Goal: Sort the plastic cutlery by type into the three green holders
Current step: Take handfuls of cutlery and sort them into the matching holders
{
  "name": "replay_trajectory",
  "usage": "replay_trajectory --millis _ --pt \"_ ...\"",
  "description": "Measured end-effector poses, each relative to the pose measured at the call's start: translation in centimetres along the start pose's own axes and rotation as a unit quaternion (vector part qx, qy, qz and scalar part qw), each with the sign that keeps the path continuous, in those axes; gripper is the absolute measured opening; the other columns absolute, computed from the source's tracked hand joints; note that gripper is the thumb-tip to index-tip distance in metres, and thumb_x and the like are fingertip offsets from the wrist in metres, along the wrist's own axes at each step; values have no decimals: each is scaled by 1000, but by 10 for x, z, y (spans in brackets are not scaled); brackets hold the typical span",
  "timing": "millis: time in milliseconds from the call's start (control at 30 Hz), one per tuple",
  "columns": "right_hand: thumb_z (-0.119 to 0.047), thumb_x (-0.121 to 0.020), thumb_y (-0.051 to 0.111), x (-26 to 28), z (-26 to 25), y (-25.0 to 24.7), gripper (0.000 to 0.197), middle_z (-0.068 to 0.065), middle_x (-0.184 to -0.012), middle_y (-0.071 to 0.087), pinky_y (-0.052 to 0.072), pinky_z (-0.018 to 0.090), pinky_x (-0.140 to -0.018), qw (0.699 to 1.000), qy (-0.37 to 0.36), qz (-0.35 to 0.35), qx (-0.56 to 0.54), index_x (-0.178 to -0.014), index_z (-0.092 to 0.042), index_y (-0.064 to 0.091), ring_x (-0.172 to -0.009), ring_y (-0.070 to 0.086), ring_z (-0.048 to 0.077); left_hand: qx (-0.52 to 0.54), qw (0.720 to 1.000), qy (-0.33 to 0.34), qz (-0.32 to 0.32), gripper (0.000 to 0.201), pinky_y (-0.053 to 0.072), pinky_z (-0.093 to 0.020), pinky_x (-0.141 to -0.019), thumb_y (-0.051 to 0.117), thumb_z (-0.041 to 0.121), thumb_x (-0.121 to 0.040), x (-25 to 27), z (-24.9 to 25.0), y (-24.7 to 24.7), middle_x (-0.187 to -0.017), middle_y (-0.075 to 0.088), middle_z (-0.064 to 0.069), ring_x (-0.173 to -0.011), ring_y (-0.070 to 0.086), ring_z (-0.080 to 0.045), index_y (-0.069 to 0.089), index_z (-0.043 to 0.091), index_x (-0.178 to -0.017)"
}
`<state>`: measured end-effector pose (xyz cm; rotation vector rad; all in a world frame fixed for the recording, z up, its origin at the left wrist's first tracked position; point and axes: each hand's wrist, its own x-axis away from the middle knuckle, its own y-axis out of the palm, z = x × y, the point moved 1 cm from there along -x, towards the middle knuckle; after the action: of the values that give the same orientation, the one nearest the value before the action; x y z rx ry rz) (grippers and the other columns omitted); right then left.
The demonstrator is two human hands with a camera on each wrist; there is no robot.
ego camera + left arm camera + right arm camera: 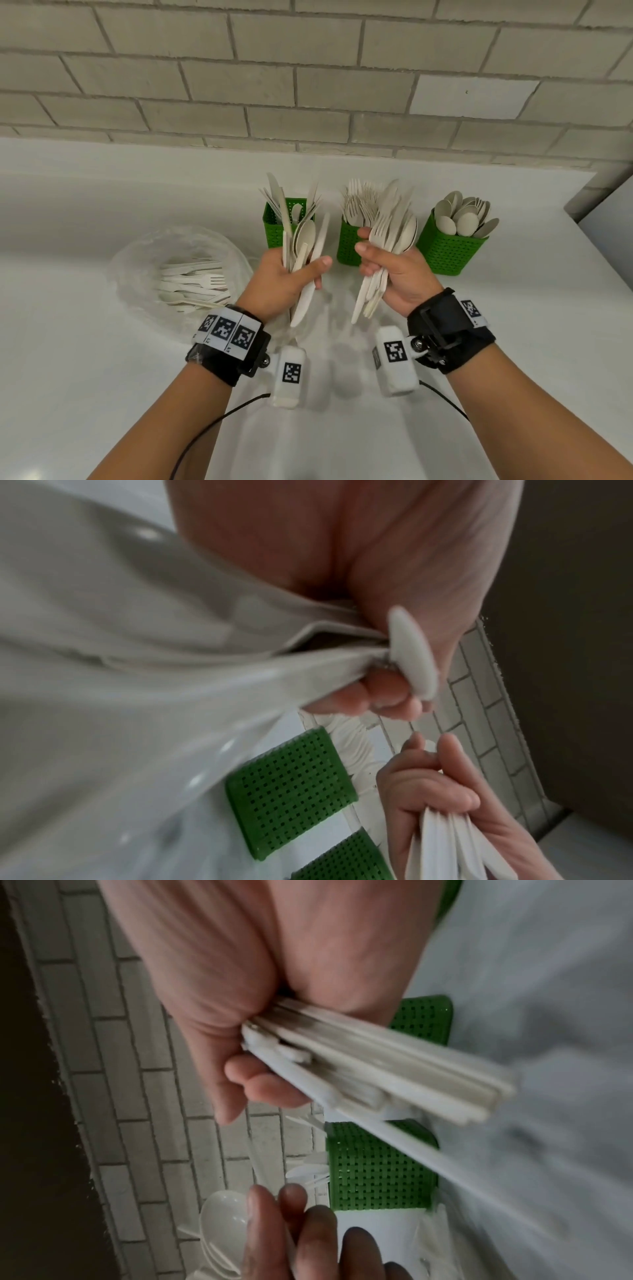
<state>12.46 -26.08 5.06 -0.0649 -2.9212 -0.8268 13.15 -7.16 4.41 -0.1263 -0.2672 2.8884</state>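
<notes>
Left hand (284,274) and right hand (397,270) each hold mixed cutlery.

a white worktop (85,342) runs across the view, smooth and matt, and meets a wall of pale grey tiles (308,85) laid like bricks with darker joints. one tile (472,97) on the right looks lighter than its neighbours. at the far right the wall turns a corner (582,198) and the worktop ends near it. a black cable (205,431) trails over the worktop near the front edge, and a second black cable (445,399) lies to the right.
</notes>
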Motion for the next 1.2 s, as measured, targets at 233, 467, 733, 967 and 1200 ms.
replay_trajectory --millis 233,467,733,967,1200 --pt "-17 -79 76 2 -6 8 15 2 -62 59 41 24 -45 979 -71 27 190 -84 -6 68 -49 47 14 31 996 -31 -83 24 42 -20 -46 65 20 -92 3 10 10 -53 61 -1 -45 54 -10 70 -2 -84" --pt "-5 -80 76 -5 -14 7 14 9 -62 53 39 25 -44 980 -88 81 157 -71 -11 68 -45 42 15 56 991 -55 -111 23 44 -26 -43 69 16 -89 6 14 0 -63 66 -12 -44 50 -22 66 -6 -83" --pt "-21 -54 95 4 -22 8 50 -7 -94 58 47 17 -66 791 -187 -105 573 -92 -13 64 -77 56 4 29 984 -84 -152 26 35 -24 -37 66 15 -91 5 14 -11 -52 54 -10 -38 41 -20 67 -9 -83" --pt "-35 -79 79 -1 -11 -4 38 3 -54 53 40 28 -52 859 -135 -22 493 -60 -10 57 -52 47 12 132 987 -80 -44 39 38 -25 -39 59 41 -89 -1 14 -12 -49 45 -6 -37 38 -20 66 4 -78" --pt "-15 -75 82 5 -10 31 21 18 -62 58 42 27 -48 957 -97 -32 272 -73 -1 66 -46 47 18 38 985 -16 -167 20 40 -25 -37 58 21 -97 1 24 5 -54 49 -7 -37 43 -17 72 17 -84"
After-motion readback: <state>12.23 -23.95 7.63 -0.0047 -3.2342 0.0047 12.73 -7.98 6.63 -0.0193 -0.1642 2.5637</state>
